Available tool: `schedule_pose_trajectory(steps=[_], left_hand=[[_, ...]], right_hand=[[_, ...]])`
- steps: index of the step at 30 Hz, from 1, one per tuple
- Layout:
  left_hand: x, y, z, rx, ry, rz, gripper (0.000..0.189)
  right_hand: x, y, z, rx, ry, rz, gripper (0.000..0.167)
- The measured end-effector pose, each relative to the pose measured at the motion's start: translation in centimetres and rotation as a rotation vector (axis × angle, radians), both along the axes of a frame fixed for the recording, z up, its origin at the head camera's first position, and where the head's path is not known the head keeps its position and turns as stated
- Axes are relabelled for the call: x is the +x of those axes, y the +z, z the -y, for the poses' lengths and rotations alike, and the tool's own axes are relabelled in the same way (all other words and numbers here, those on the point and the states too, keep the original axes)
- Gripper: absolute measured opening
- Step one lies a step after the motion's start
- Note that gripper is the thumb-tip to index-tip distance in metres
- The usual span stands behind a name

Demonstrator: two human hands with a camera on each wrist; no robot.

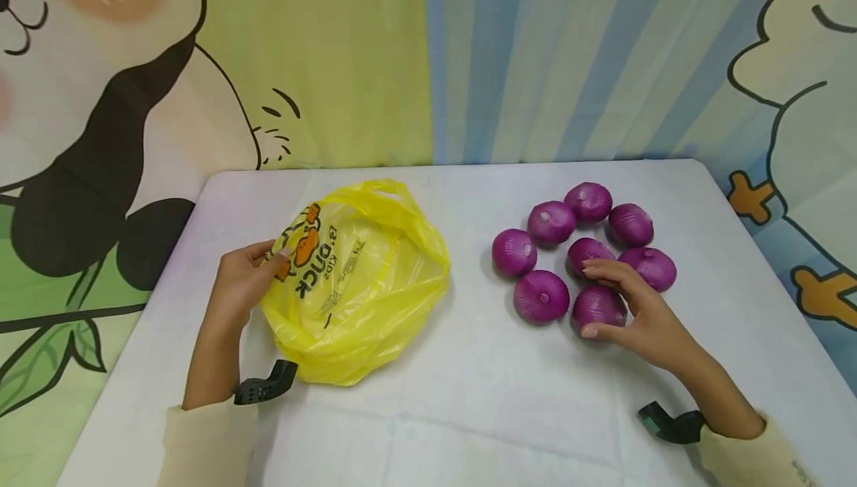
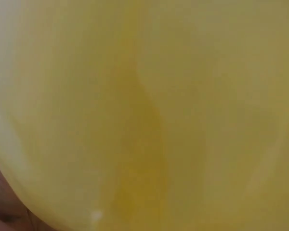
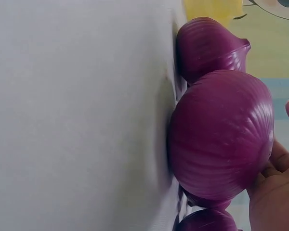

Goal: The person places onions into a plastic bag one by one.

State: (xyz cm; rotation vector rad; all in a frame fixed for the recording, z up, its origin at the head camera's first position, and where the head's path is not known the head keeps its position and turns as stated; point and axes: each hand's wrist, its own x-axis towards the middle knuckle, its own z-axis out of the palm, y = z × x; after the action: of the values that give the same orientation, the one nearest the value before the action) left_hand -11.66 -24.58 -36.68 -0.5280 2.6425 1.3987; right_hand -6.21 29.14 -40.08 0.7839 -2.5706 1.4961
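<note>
A yellow plastic bag [image 1: 375, 301] with a printed duck lies on the left of the table. My left hand [image 1: 244, 279] pinches its left edge, thumb on top. In the left wrist view, bag film [image 2: 207, 96] fills nearly everything and hides the fingers. At the right, my right hand [image 1: 639, 316] reaches around the nearest purple onion [image 1: 598, 307], its thumb and fingers spread on either side. A gap shows between a fingertip and that onion [image 3: 221, 134] in the right wrist view. Several more onions [image 1: 541, 297] sit close around it.
A white-covered table [image 1: 428, 427] carries everything, with its far edge against a printed curtain [image 1: 361, 63]. Black wrist devices [image 1: 268, 383] show at both cuffs. Another onion [image 3: 207, 50] stands beside the nearest one in the right wrist view.
</note>
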Motion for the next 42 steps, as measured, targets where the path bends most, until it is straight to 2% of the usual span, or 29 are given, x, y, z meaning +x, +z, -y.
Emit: schedule_pose_trajectory(steps=[6,14,17,25,30,38,42], left_hand=[[0.3,-0.4,0.0,-0.013,0.016,-0.063,0.058],[0.3,-0.6,-0.4,-0.025,0.032,-0.179,0.051],[0.3,-0.6,-0.4,-0.021,0.038,-0.183,0.050],[0.2,-0.8,-0.6,-0.020,0.051,-0.150,0.050],[0.3,-0.6,-0.4,-0.029,0.026,-0.154,0.051],[0.4,-0.4,-0.3,-0.022,0.014,-0.156,0.051],[0.5,-0.4,-0.4,-0.018,0.014,-0.160,0.051]], right_hand=[[0.3,-0.4,0.3,0.075,-0.044,0.036,0.082],[0.7,-1.2,0.6,0.200,-0.002,0.036,0.075],[0.7,-1.0,0.7,0.244,-0.006,0.047,0.070],[0.5,-0.7,0.3,0.272,-0.036,0.076,0.052],[0.4,0.3,-0.4,0.235,-0.077,0.096,0.049],[0.1,1.5,-0.8,0.197,-0.098,0.126,0.050],[-0.2,1.8,-0.4,0.159,-0.086,0.111,0.050]])
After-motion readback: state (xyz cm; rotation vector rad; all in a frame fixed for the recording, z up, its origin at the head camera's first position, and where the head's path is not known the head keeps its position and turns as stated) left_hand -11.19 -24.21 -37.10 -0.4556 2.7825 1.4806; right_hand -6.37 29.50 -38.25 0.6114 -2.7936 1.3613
